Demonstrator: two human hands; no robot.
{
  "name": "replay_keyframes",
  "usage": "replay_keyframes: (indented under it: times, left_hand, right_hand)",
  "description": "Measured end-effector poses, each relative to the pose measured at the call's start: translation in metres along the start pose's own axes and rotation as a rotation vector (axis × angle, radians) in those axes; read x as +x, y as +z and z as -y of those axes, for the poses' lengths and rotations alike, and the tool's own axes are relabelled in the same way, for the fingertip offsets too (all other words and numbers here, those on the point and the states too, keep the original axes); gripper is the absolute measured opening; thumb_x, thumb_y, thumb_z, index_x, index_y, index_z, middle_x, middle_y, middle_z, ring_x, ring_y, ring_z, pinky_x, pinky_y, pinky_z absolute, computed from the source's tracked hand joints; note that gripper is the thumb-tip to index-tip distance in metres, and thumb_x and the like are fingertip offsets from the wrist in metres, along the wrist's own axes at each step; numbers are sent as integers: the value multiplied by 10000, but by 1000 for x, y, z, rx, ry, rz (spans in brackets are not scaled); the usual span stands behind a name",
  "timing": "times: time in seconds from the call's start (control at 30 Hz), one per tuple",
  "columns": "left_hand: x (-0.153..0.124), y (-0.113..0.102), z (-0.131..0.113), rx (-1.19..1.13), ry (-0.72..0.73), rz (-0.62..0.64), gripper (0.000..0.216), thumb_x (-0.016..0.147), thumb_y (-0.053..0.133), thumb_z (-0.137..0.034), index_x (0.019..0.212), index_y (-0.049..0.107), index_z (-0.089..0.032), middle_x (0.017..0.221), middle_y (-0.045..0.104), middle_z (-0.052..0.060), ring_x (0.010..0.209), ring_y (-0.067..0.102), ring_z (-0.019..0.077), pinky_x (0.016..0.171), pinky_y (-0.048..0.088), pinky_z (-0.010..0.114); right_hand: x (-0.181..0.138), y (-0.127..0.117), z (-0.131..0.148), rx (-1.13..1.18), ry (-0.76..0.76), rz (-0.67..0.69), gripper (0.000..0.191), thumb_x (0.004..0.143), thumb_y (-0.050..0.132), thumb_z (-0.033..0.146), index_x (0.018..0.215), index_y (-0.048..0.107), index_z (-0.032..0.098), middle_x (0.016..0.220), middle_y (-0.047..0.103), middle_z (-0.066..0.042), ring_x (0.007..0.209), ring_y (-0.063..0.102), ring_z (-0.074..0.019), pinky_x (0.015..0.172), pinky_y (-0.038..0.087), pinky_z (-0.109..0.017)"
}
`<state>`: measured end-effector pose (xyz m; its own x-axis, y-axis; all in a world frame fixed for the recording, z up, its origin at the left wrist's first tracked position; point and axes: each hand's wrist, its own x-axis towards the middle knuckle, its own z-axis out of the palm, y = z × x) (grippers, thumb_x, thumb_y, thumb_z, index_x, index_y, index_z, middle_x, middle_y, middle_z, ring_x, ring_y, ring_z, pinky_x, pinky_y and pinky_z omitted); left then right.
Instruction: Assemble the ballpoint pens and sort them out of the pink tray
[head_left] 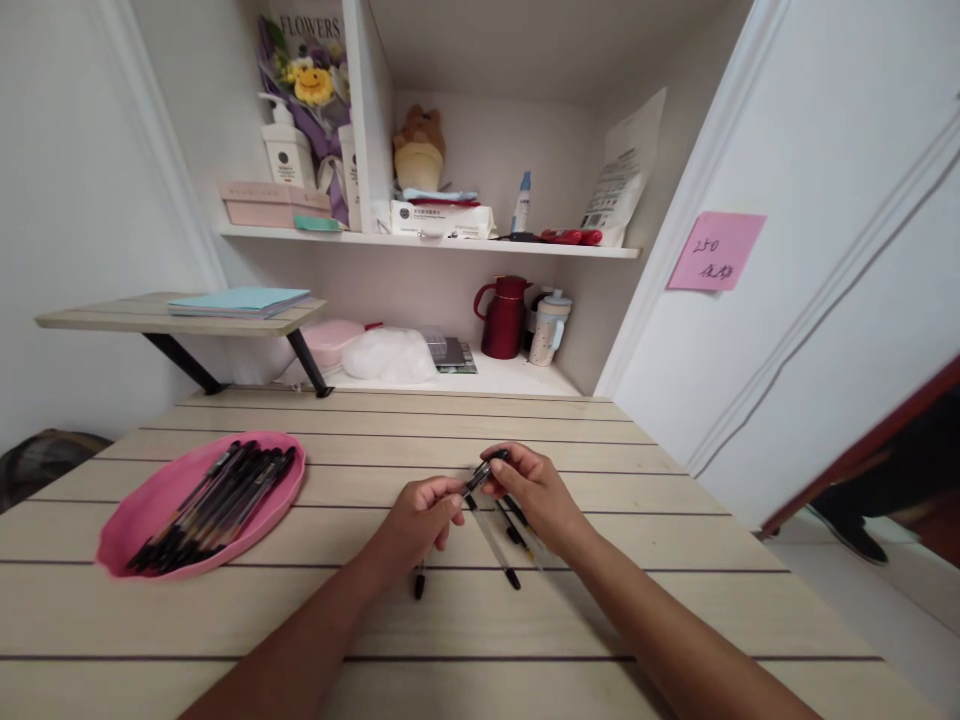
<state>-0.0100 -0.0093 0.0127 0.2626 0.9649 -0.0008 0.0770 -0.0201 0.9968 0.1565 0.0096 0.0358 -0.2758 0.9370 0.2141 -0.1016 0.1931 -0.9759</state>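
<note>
Between my two hands is a black-capped pen, held slantwise above the table. My left hand pinches its lower end between thumb and fingers. The fingers of my right hand close round its upper, dark end. Beneath and between the hands lie several loose clear-barrelled pens with black ends, one of them a pen pointing toward me. Another pen's black tip shows below my left hand, the rest of it hidden. To the left, a pink tray holds a heap of black pens.
The slatted wooden table runs back to a white shelf unit. A raised stand with blue paper is at the back left. A red jug and a pale cup stand behind. A person's shoe shows at right.
</note>
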Motion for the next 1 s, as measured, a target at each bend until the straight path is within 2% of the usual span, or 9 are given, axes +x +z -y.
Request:
replay_keyframes:
  times: [0.13,0.37,0.63,0.73,0.8,0.87,1.0]
  left_hand:
    - [-1,1,-2,-3,12,-11,307,710,515,-299,945,624,-134,609,559,-6,369,385,26,376,291,168]
    - [-1,2,-3,-13,42,-65,218,677,550,-291,758,649,-113,567,557,-3,356,359,26,362,279,175]
    - [-3,4,-9,71,12,-66,274,688,508,-251,889,629,-109,580,543,-8,352,351,28,348,268,167]
    - [-1,1,-9,70,28,-65,296,697,513,-278,930,614,-126,560,506,-32,369,347,31,362,269,165]
    - [0,-5,-11,75,58,-120,302,710,509,-314,922,619,-129,526,467,-45,383,331,32,381,265,165]
    - [2,-15,-16,96,86,-219,312,716,501,-332,912,625,-123,516,459,-45,403,339,39,406,273,169]
    - [-1,-52,-42,234,146,-487,319,706,499,-310,931,631,-126,640,579,1,528,468,87,516,354,195]
  right_hand:
    - [-1,3,-5,-3,18,27,263,719,552,384,867,564,167,572,568,9,528,490,-103,516,376,-234]
    - [-2,8,-4,7,33,-5,279,692,573,405,836,564,165,566,570,3,516,482,-104,515,380,-240]
    - [-2,9,-7,50,54,5,281,686,586,401,831,556,163,565,568,7,520,494,-104,527,388,-238]
    - [-2,5,-8,43,57,8,344,676,596,414,911,543,168,694,595,-14,556,514,-105,544,396,-238]
    - [-2,1,-10,16,68,-21,407,670,594,441,969,530,173,796,597,-35,585,528,-114,555,403,-244]
    - [0,-4,-14,-30,90,-42,423,670,584,464,969,543,168,813,591,-44,593,525,-118,553,401,-244]
    - [2,-10,-24,-119,120,-29,369,679,568,480,858,594,158,758,590,-43,578,504,-117,547,396,-245]
